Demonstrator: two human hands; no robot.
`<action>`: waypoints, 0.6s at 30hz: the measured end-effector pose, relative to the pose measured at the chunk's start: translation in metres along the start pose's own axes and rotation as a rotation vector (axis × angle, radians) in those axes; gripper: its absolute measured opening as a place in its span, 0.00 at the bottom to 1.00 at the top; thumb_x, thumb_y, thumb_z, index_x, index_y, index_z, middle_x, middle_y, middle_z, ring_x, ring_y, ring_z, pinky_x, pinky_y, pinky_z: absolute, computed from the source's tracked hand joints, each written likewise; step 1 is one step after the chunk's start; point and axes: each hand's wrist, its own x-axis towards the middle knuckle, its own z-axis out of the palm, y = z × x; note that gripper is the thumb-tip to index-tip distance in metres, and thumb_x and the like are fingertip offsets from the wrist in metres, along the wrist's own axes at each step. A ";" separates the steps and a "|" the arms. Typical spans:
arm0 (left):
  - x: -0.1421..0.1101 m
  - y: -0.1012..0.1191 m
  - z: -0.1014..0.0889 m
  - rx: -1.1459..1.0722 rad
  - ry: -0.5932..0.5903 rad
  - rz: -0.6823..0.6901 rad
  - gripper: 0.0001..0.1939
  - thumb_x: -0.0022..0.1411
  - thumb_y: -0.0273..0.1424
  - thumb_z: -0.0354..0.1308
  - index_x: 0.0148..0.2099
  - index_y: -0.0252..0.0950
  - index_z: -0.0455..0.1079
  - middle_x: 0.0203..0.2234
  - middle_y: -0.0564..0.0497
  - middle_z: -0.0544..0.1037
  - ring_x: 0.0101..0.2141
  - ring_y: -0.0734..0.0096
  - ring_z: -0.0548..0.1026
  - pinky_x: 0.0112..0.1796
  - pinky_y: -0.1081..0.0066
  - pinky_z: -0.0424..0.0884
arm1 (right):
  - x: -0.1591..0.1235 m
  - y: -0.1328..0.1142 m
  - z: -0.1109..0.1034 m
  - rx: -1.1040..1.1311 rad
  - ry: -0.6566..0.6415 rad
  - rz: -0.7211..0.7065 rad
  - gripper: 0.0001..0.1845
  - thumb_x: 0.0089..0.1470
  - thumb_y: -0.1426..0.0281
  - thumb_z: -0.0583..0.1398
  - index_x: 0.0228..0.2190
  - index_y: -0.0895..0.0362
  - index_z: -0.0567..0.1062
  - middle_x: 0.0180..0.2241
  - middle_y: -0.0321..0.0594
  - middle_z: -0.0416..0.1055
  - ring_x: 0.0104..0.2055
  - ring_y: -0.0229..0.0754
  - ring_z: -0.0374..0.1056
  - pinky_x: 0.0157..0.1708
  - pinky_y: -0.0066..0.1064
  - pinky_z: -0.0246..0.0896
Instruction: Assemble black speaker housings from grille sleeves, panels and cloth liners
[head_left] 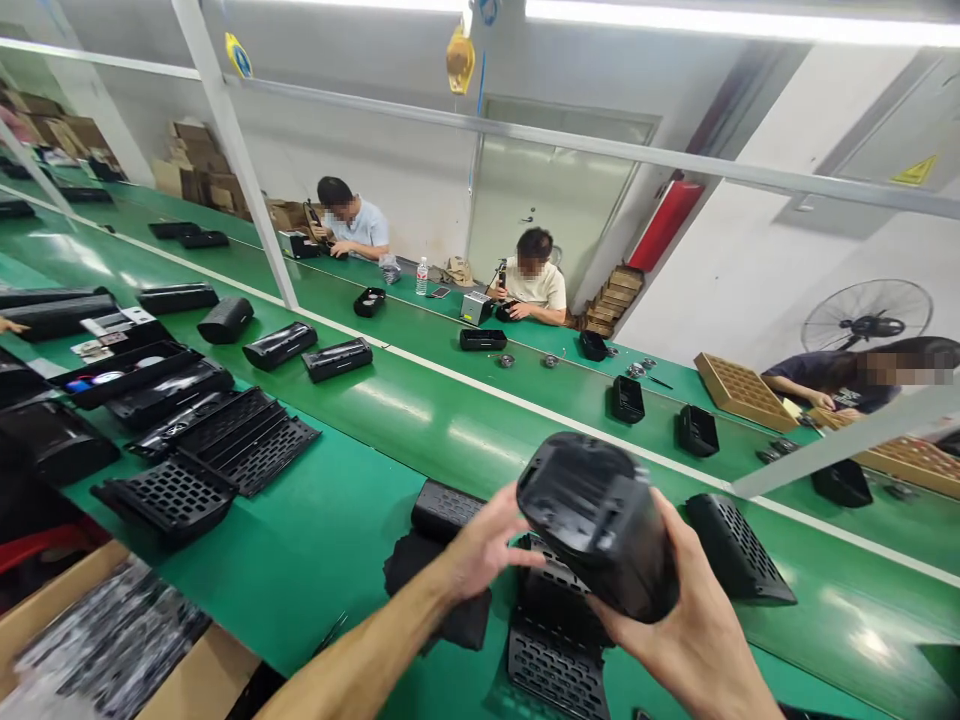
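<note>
My right hand (694, 630) is wrapped under a black plastic speaker housing (596, 520), holding it up above the green table with its open end facing me. My left hand (484, 545) touches the housing's left side, fingers partly spread against it. Below them lie a perforated black grille (555, 665) and a dark foam pad (420, 575). Another black grille part (442, 508) lies just left of my left hand.
A stack of black grilles (217, 455) and housings sits at the left. More housings (337, 358) lie along the green conveyor (420, 400). A grille (739, 550) lies at right. Three people work at the far side. A cardboard box (112, 640) stands near left.
</note>
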 end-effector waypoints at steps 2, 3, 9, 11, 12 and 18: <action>-0.006 0.026 -0.007 0.132 0.018 0.161 0.54 0.52 0.53 0.74 0.75 0.52 0.54 0.75 0.42 0.53 0.68 0.42 0.60 0.55 0.52 0.72 | 0.003 0.008 -0.013 -0.356 -0.017 -0.165 0.53 0.47 0.69 0.67 0.71 0.42 0.57 0.63 0.47 0.65 0.62 0.66 0.64 0.62 0.60 0.58; -0.008 0.036 -0.007 0.252 0.005 0.175 0.59 0.46 0.49 0.79 0.75 0.53 0.54 0.75 0.43 0.52 0.68 0.41 0.60 0.56 0.53 0.71 | 0.004 0.011 -0.018 -0.513 -0.056 -0.244 0.54 0.45 0.72 0.66 0.71 0.45 0.59 0.60 0.48 0.67 0.60 0.66 0.66 0.59 0.59 0.60; -0.012 0.043 -0.001 0.606 0.072 0.150 0.53 0.45 0.39 0.80 0.71 0.46 0.62 0.59 0.44 0.72 0.55 0.48 0.72 0.58 0.56 0.68 | 0.004 0.023 -0.025 -0.575 -0.166 -0.337 0.54 0.50 0.65 0.70 0.73 0.45 0.55 0.63 0.51 0.66 0.66 0.68 0.62 0.66 0.64 0.51; -0.015 0.041 -0.004 0.551 0.079 0.161 0.52 0.47 0.40 0.79 0.70 0.45 0.60 0.54 0.45 0.75 0.50 0.53 0.75 0.53 0.60 0.71 | -0.003 0.031 -0.030 -0.385 -0.121 -0.200 0.57 0.53 0.55 0.70 0.74 0.43 0.48 0.71 0.49 0.57 0.72 0.68 0.53 0.69 0.64 0.47; -0.017 0.042 -0.006 0.524 0.078 0.163 0.52 0.47 0.40 0.78 0.70 0.45 0.60 0.52 0.46 0.75 0.48 0.55 0.75 0.50 0.62 0.72 | -0.008 0.035 -0.033 -0.266 -0.108 -0.094 0.57 0.55 0.52 0.69 0.75 0.43 0.46 0.73 0.48 0.54 0.73 0.67 0.52 0.68 0.61 0.50; -0.020 0.054 -0.009 0.520 0.051 0.158 0.48 0.47 0.40 0.77 0.68 0.43 0.61 0.51 0.47 0.75 0.47 0.58 0.74 0.48 0.66 0.71 | -0.034 0.039 -0.025 0.203 -0.026 0.278 0.44 0.53 0.49 0.69 0.65 0.47 0.63 0.68 0.47 0.63 0.59 0.58 0.69 0.52 0.44 0.69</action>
